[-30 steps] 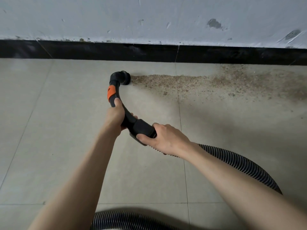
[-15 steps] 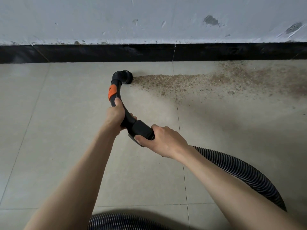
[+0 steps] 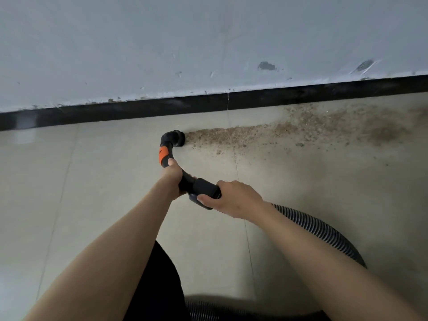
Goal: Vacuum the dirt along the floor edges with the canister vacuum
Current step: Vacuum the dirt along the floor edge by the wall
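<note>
Two bare arms reach out over a smooth, pale tile floor (image 3: 92, 181) with thin straight lines between the tiles. The left hand (image 3: 172, 176) is wrapped tight around a curved black plastic vacuum tube (image 3: 167, 144), just below a bright orange band (image 3: 163, 154) on it. The right hand (image 3: 234, 198) grips the thick black cuff (image 3: 206, 187) nearer the person, with the thumb underneath and the fingers curled over the top.

The tube bends like a hook. Its round black nozzle (image 3: 178, 138) sits on the floor at the far end, touching the left tip of the dirt (image 3: 254, 134). The dirt is a long brown grainy strip, like sand or sawdust. It runs off to the right and spreads out thinner and wider near the wall.

From the right hand a ribbed black hose (image 3: 319, 230) with shiny rings curves away to the right and back toward the near edge. More ribbed hose lies at the very bottom.

Along the far side runs a shiny black baseboard (image 3: 139, 110). Above it is a gray-white painted wall (image 3: 185, 42) with chips and a few dark scuffs.
</note>
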Available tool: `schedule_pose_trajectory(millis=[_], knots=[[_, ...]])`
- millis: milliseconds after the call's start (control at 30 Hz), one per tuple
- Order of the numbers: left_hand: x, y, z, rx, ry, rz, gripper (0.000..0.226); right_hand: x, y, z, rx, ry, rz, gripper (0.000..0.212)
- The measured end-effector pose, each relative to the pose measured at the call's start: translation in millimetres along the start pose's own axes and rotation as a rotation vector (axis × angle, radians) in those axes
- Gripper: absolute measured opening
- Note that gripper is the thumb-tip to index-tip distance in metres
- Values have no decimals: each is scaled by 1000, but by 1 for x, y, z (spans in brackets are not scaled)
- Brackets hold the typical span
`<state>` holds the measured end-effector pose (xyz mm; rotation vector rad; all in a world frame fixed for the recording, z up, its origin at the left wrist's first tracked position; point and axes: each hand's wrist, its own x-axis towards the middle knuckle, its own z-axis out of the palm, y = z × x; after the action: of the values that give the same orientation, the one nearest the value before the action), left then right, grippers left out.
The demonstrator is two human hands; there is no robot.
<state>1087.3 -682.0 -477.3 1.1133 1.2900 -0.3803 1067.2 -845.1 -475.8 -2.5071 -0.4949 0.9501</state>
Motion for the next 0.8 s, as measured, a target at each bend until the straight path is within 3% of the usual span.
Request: schedule_pose_trajectory(millis=[400, 800], knots=[[1, 2, -11, 30, -33, 14, 59, -11, -17, 6, -95, 42, 50, 61], [12, -11, 21, 119, -44, 97, 50, -20, 11, 0, -95, 43, 120, 58]])
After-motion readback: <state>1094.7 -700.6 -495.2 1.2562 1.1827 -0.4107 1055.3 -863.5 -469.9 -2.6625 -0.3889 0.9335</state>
